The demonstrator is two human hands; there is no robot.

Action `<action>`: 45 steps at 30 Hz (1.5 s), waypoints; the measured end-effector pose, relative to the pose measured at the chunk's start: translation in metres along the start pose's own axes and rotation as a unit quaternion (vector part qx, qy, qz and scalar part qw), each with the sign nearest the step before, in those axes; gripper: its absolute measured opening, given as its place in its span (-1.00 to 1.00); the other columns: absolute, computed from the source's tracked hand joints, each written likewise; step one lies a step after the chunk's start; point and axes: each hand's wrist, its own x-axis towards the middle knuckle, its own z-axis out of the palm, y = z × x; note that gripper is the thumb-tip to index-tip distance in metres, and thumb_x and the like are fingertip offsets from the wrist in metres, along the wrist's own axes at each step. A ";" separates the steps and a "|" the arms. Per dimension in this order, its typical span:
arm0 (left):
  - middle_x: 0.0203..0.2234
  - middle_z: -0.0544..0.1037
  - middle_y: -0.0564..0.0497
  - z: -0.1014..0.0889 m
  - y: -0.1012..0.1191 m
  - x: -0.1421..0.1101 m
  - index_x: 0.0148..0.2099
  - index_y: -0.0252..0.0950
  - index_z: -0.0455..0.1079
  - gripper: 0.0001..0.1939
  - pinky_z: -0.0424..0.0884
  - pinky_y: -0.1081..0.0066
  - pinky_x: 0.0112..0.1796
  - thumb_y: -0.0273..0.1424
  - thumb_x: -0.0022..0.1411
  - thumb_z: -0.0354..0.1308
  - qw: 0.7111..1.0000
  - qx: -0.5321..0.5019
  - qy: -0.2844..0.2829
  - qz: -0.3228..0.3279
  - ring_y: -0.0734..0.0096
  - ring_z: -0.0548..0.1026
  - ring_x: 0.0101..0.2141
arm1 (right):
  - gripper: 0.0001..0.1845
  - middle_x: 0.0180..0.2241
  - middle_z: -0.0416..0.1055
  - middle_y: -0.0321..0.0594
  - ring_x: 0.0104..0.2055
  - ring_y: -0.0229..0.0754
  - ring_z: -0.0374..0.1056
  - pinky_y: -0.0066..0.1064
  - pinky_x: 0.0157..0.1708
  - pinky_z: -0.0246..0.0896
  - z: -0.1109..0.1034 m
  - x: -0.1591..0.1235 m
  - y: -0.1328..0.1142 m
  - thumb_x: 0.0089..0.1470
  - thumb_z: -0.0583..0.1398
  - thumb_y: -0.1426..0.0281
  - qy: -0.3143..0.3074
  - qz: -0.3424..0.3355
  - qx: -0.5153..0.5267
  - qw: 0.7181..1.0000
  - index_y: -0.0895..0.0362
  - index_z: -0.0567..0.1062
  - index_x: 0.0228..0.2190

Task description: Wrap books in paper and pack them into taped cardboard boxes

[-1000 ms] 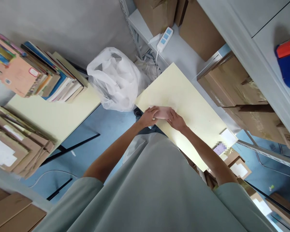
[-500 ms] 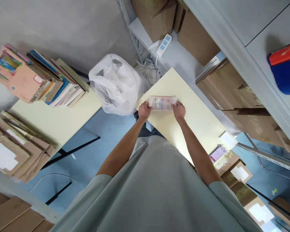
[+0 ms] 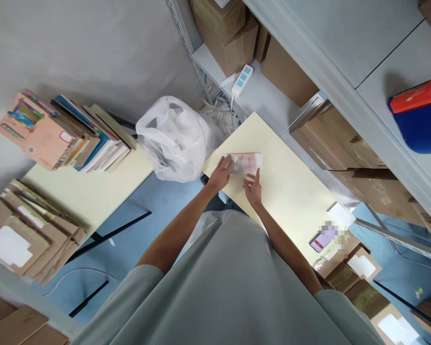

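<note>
A flat, pink-printed item in a translucent wrapper (image 3: pixel 244 164), perhaps a book, lies on the pale yellow table (image 3: pixel 290 191). My left hand (image 3: pixel 220 174) rests on its left end, fingers stretched out and a little apart. At the near right edge is my right hand (image 3: pixel 253 189), its index finger extended towards the wrapper's right end and the other fingers loosely bent. That hand is open, with nothing visible in its grasp. Print on the item is too blurred to read.
A stuffed white plastic bag (image 3: pixel 179 139) stands left of the table. Book stacks (image 3: pixel 39 129) and flattened cardboard (image 3: pixel 32 235) lie on another table. A power strip (image 3: pixel 242 80) sits on the shelf behind. A phone (image 3: pixel 323 238) and cardboard boxes (image 3: pixel 359 261) are at right.
Both hands have let go of the wrapper's two ends. The left now lies flat on its left part; the right has moved inward and down to the near edge, index finger out.
</note>
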 end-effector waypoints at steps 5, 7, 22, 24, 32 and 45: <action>0.63 -0.01 -0.41 0.012 0.013 0.002 0.55 -0.46 0.19 -0.24 0.02 -0.24 0.55 -0.57 0.33 0.08 0.998 -0.033 0.021 -0.039 -0.18 -0.14 0.63 | -0.13 0.42 0.26 0.29 0.23 0.03 0.55 -0.14 0.16 0.58 0.007 0.051 -0.019 0.42 0.12 0.15 0.022 -0.019 -0.043 0.999 0.15 0.07 0.59; 0.64 -0.06 -0.41 0.012 0.018 0.013 0.55 -0.43 0.20 -0.23 0.02 -0.29 0.53 -0.55 0.32 0.13 0.998 -0.048 0.016 -0.049 -0.25 -0.14 0.62 | -0.23 0.40 0.26 0.34 0.19 0.05 0.55 -0.08 0.19 0.56 0.002 0.081 -0.025 0.41 0.12 0.19 0.026 -0.022 -0.079 0.996 0.23 0.24 0.51; 0.54 0.25 -0.40 -0.052 0.034 0.035 0.45 -0.39 0.36 -0.38 0.33 0.00 0.44 -0.52 0.37 0.14 0.997 -0.022 -0.054 -0.058 -0.08 0.32 0.49 | -0.51 0.13 0.59 0.25 0.01 0.08 0.61 0.03 0.18 0.52 -0.032 0.115 -0.065 0.22 0.27 0.22 -0.008 0.001 -0.120 0.993 0.23 0.63 0.07; 0.45 0.43 -0.29 -0.062 0.031 0.007 0.41 -0.32 0.42 -0.43 0.34 0.02 0.44 -0.48 0.39 0.12 0.997 -0.040 -0.037 -0.063 0.00 0.42 0.43 | -0.53 0.13 0.61 0.22 0.04 0.11 0.63 0.03 0.18 0.53 -0.039 0.088 -0.058 0.20 0.29 0.17 -0.016 0.003 -0.113 0.993 0.18 0.65 0.03; 0.17 0.70 -0.10 -0.101 0.024 -0.126 0.23 -0.15 0.61 -0.58 0.58 0.08 0.22 -0.32 0.45 0.07 0.968 -0.137 0.040 -0.204 0.03 0.69 0.12 | -0.67 -0.05 0.74 0.00 0.01 0.10 0.70 0.05 0.09 0.62 -0.053 0.022 -0.047 0.22 0.30 0.10 -0.090 -0.023 -0.061 0.994 0.04 0.67 -0.13; 0.16 0.72 -0.11 -0.147 0.013 -0.297 0.14 -0.17 0.66 -0.59 0.61 0.07 0.19 -0.18 0.47 0.09 0.869 -0.155 0.273 -0.382 -0.03 0.69 0.14 | -0.45 0.00 0.73 0.03 0.05 0.14 0.68 0.05 0.18 0.58 0.030 -0.001 -0.135 0.20 0.30 -0.16 -0.243 -0.141 -0.022 0.959 0.03 0.69 -0.11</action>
